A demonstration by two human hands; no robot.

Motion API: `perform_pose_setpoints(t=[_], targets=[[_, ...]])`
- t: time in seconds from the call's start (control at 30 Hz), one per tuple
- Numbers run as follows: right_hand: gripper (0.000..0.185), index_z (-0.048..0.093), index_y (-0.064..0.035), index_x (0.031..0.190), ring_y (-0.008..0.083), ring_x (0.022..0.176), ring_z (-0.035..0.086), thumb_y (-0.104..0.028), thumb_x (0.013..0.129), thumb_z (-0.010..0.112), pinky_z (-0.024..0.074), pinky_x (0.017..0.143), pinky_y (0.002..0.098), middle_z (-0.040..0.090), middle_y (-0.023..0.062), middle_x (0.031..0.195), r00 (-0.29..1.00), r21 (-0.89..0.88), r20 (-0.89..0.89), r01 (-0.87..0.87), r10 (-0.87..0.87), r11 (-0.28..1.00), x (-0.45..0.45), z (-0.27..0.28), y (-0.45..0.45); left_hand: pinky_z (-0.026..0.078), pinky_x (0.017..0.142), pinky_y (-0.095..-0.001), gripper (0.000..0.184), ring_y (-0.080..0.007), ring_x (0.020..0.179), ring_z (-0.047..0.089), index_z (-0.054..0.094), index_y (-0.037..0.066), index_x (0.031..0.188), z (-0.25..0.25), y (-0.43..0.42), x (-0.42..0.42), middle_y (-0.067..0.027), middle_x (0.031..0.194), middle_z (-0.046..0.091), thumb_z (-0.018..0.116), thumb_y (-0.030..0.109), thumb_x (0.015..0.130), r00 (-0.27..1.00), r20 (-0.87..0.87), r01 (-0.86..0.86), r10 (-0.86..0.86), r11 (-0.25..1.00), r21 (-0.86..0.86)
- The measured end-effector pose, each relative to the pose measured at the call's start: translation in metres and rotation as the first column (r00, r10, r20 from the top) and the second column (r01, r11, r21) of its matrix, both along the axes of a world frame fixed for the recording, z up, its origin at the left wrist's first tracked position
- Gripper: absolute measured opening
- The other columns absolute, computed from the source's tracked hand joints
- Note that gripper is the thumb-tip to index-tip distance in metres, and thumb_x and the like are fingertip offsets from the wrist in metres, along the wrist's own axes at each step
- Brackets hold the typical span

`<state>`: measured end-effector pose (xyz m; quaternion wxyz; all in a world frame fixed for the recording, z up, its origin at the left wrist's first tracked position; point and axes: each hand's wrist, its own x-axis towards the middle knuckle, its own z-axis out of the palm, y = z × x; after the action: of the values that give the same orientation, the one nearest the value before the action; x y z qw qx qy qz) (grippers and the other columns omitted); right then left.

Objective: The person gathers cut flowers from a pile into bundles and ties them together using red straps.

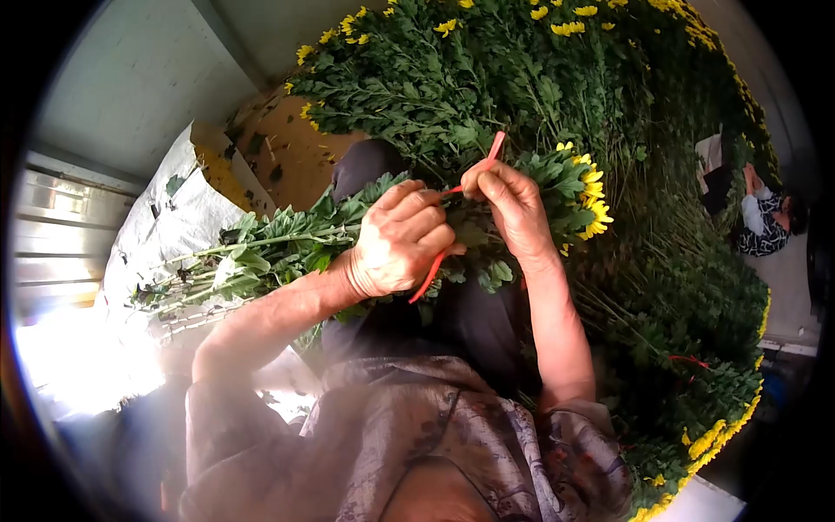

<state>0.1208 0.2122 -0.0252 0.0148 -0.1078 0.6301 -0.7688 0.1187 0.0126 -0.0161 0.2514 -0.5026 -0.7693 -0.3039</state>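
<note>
Across my lap lies a bunch of chrysanthemums, its leafy stems (pixel 300 233) pointing left and its yellow blooms (pixel 594 200) to the right. A red tie (pixel 496 146) runs round the bunch between my hands. My left hand (pixel 404 239) is closed on top of the stems, gripping the tie, with a loose red end hanging below its fingers. My right hand (pixel 509 204) pinches the other part of the tie between thumb and fingers, and its tip sticks up above them. The underside of the bunch is hidden.
A large heap of cut yellow chrysanthemums (pixel 522 87) curves round the far side and right. A white sack (pixel 165 217) stands at left beside a metal wall (pixel 139 78). Another person (pixel 765 222) is at the far right. Glare washes out the lower left.
</note>
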Motion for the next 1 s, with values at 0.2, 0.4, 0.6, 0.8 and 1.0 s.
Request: perform_pose_setpoints(t=[0.2,0.4,0.6,0.8,1.0], targets=[[0.021,0.062,-0.0015,0.076,0.0103,0.075,0.053,-0.014,0.092,0.062,0.0424,0.074,0.0268,0.061,-0.0002,0.074,0.946,0.308,-0.203,-0.185,0.254,0.933,0.002,0.008,0.007,0.048,0.071,-0.0364,0.015,-0.0269,0.076,0.058,0.064,0.000,0.080,-0.013,0.007,-0.003,-0.0084,0.083,0.064,0.074,0.011,0.077,0.839,0.541,-0.257,0.058,0.918,0.301],[0.007,0.064,-0.0027,0.085,0.0108,0.077,0.053,-0.009,0.088,0.065,0.0431,0.078,0.0260,0.061,0.0016,0.084,0.962,0.003,-0.100,-0.254,0.253,0.967,0.006,-0.004,0.011,0.047,0.071,-0.0316,0.027,-0.0156,0.076,0.059,0.068,0.001,0.083,-0.007,0.006,-0.020,-0.0051,0.078,0.064,0.063,0.026,0.093,0.376,0.909,-0.026,-0.182,0.978,0.207],[0.029,0.061,-0.0026,0.087,0.0290,0.112,0.054,-0.008,0.067,0.081,0.0441,0.095,0.0374,0.053,0.0122,0.123,0.850,0.629,-0.488,0.182,0.201,0.756,0.006,0.007,-0.007,0.048,0.077,-0.0262,0.028,-0.0115,0.078,0.061,0.070,-0.001,0.089,0.001,-0.012,-0.041,-0.0051,0.082,0.068,0.063,0.026,0.093,-0.200,0.900,-0.080,-0.387,0.922,0.378],[0.007,0.057,-0.0008,0.076,0.0267,0.120,0.051,-0.003,0.074,0.063,0.0438,0.095,0.0357,0.053,0.0155,0.128,0.926,0.543,-0.342,0.055,0.161,0.838,0.005,0.010,0.003,0.052,0.075,-0.0272,0.014,-0.0143,0.079,0.065,0.070,0.000,0.091,0.015,-0.010,-0.040,-0.0077,0.087,0.070,0.072,0.004,0.078,0.190,0.968,0.082,-0.162,0.985,0.149],[0.005,0.058,0.0013,0.083,0.0304,0.121,0.050,0.003,0.079,0.060,0.0434,0.097,0.0360,0.049,0.0167,0.132,0.978,0.276,-0.207,0.046,0.012,0.960,0.005,0.010,-0.003,0.049,0.058,-0.0343,0.018,-0.0239,0.063,0.060,0.058,0.009,0.078,0.005,0.011,-0.030,-0.0038,0.069,0.057,0.073,0.006,0.068,0.987,0.152,-0.070,0.055,0.993,0.096]])
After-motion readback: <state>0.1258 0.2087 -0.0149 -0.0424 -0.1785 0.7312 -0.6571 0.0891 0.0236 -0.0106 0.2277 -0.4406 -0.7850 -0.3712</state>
